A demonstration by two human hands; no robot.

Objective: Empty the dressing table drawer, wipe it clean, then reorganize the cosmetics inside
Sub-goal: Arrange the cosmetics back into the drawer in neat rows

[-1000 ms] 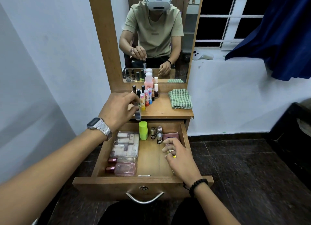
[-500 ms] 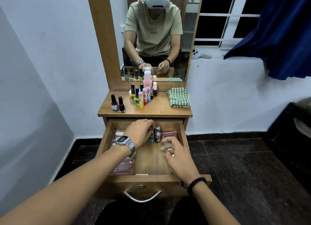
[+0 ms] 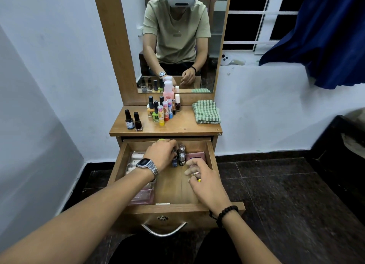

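Observation:
The wooden drawer (image 3: 177, 208) of the dressing table stands pulled open. My left hand (image 3: 162, 155) reaches into its back part and its fingers grip the top of a small nail polish bottle (image 3: 174, 162) with a blue label, set upright beside two silver glitter bottles (image 3: 182, 157). My right hand (image 3: 204, 183) hovers over the drawer's right side with fingers curled round a small yellow item (image 3: 198, 180), mostly hidden. A pink packet (image 3: 196, 155) lies at the back right. A clear pouch of tubes (image 3: 135, 158) and a pink perfume bottle (image 3: 142, 195) fill the left side.
On the tabletop (image 3: 183, 126) stand two dark nail polish bottles (image 3: 134, 122), a cluster of colourful bottles (image 3: 164, 109) and a folded green checked cloth (image 3: 206, 112). A mirror (image 3: 175, 46) rises behind. A green cap (image 3: 161, 139) peeks out at the drawer's back.
My left hand came down from the tabletop edge into the drawer with the small bottle and set it beside the silver bottles. My right hand stayed in place.

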